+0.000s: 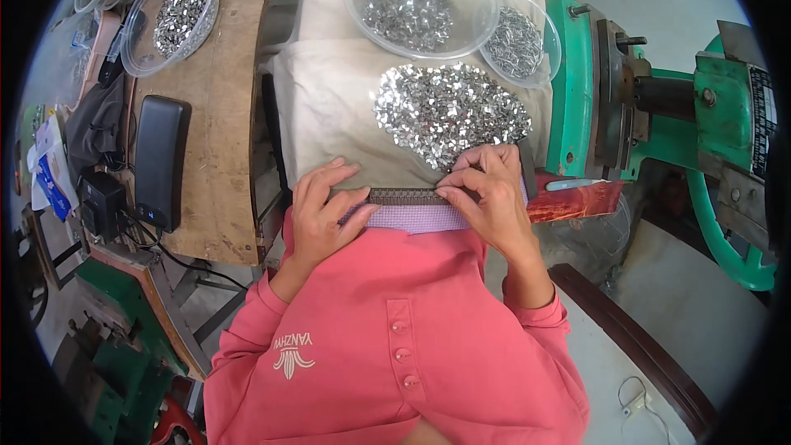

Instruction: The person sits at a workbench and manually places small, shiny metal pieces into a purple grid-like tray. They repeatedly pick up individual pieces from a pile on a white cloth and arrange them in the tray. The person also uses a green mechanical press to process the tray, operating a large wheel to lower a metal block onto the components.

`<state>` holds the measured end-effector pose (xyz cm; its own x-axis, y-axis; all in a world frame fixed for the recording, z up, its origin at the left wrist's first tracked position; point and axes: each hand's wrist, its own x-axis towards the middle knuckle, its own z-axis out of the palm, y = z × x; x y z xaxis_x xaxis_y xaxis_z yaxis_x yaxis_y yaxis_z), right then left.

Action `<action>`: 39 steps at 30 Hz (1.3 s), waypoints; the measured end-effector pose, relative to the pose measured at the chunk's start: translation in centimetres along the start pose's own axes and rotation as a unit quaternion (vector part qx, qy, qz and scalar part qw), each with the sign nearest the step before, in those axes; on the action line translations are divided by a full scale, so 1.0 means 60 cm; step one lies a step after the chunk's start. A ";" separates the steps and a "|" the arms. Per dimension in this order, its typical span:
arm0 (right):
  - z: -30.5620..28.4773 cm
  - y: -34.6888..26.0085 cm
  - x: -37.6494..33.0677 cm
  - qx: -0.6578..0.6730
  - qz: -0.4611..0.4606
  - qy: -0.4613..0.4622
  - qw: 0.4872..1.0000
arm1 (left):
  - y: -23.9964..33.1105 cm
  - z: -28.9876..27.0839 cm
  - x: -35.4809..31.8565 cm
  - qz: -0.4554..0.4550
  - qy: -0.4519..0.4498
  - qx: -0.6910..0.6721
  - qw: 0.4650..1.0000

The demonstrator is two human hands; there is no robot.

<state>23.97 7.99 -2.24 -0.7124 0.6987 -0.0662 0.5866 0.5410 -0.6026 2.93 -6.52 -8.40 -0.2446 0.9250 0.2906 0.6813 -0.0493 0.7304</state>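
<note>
A dark, narrow ribbed strip [404,196] lies crosswise before me, along the near edge of the beige cloth. My left hand [323,213] rests at its left end, fingers apart, the thumb and a fingertip touching the strip. At the strip's right part my right hand [493,191] is pinched closed; whatever is between its fingertips is too small to make out. Just beyond that hand spreads a pile of small shiny metal pieces [449,111], its near edge by my knuckles. Lavender checked fabric [424,218] shows under the strip on my side.
Behind the pile stand a large clear bowl [354,12] and a smaller clear dish [554,53], both holding metal pieces. A green machine [568,107] borders the right. On the left, a wooden table [218,140] carries a black power bank [162,163] and another clear tub [136,53].
</note>
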 end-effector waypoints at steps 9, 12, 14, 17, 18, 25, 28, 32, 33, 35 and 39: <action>-0.002 0.047 -0.083 0.074 0.139 0.281 0.947 | 0.000 0.003 -0.001 0.006 -0.002 0.013 1.000; 0.000 0.067 -0.110 -0.027 0.190 0.292 0.937 | 0.004 0.005 0.003 0.018 -0.006 0.036 0.999; 0.002 0.077 -0.121 -0.093 0.186 0.280 0.937 | 0.004 0.006 0.001 0.018 -0.007 0.040 0.999; 0.003 0.087 -0.130 -0.081 0.206 0.277 0.935 | 0.006 0.004 0.001 0.021 -0.014 0.047 0.999; 0.003 0.088 -0.130 -0.063 0.217 0.280 0.933 | 0.007 0.002 0.001 0.023 -0.016 0.050 0.998; -0.001 0.093 -0.124 -0.020 0.232 0.284 0.930 | 0.002 0.005 -0.004 0.032 -0.020 0.048 0.998; -0.003 0.089 -0.121 -0.023 0.241 0.280 0.929 | 0.003 0.005 -0.003 0.036 -0.020 0.051 0.998; -0.004 0.092 -0.120 -0.028 0.237 0.276 0.931 | 0.001 0.004 -0.004 0.051 -0.022 0.059 0.997; -0.006 0.091 -0.118 -0.028 0.230 0.274 0.933 | 0.000 0.004 -0.004 0.056 -0.023 0.061 0.996; -0.008 0.091 -0.116 -0.026 0.226 0.273 0.935 | 0.001 0.004 -0.003 0.051 -0.023 0.057 0.997; -0.004 0.094 -0.118 -0.013 0.230 0.281 0.932 | 0.010 0.002 0.002 0.022 -0.029 0.049 0.998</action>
<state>32.42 6.25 -4.97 -0.0743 0.9902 0.1186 0.7948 0.1306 -0.5927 3.37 -6.40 -8.01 -0.1752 0.9430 0.2830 0.7550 -0.0558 0.6534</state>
